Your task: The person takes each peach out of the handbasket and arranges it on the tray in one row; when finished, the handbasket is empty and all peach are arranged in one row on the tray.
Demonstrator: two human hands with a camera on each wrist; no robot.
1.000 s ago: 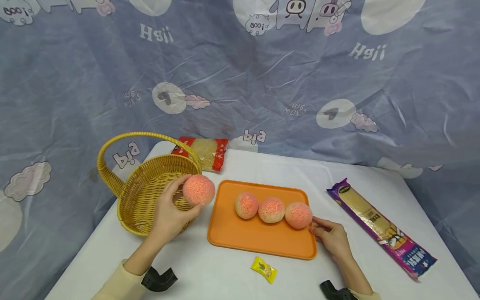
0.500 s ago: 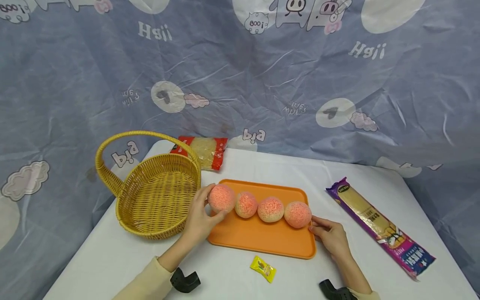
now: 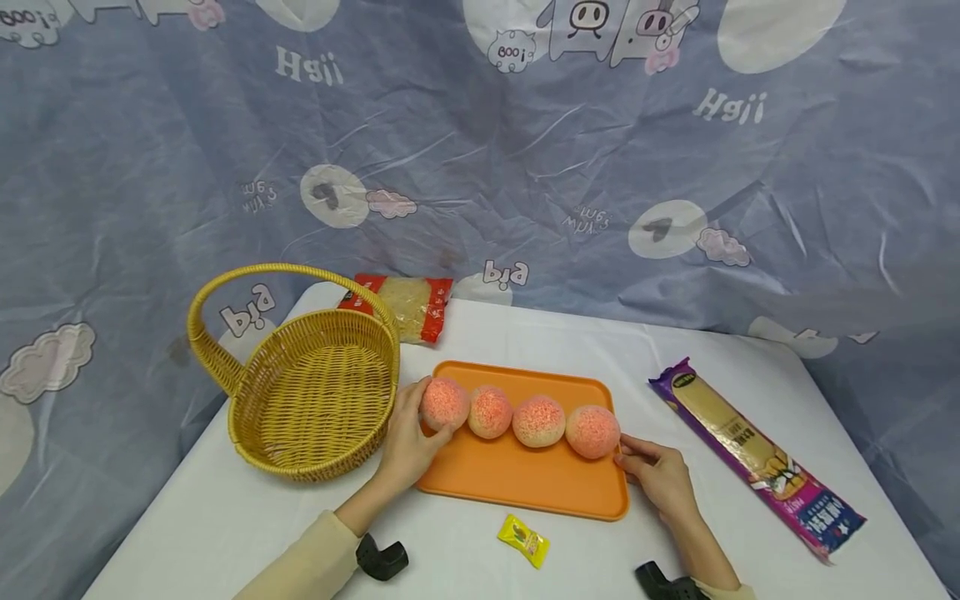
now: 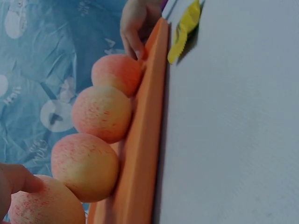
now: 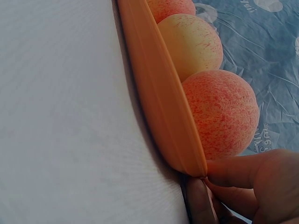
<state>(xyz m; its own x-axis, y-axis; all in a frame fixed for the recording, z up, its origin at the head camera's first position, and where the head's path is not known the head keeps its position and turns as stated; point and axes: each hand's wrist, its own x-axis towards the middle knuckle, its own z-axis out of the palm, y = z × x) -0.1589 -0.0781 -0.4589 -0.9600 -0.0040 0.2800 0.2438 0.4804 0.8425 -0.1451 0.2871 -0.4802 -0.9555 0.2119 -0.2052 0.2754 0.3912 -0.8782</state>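
Note:
Several pink-and-cream peaches stand in a row on an orange tray. My left hand grips the leftmost peach, thumb in front and fingers behind it, at the tray's left end. In the left wrist view a finger lies on that peach, close beside its neighbour. My right hand pinches the tray's right rim, next to the rightmost peach. The right wrist view shows the thumb and fingers on either side of the rim at the tray's corner.
A yellow wicker basket with a tall handle stands left of the tray. Behind it lies a red-ended clear packet. A small yellow wrapped candy is in front of the tray, and a long purple pasta packet lies at right.
My left hand has carried its peach rightward from over the basket's edge and lowered it onto the tray's left end, beside the others. My right hand has stayed at the tray's rim.

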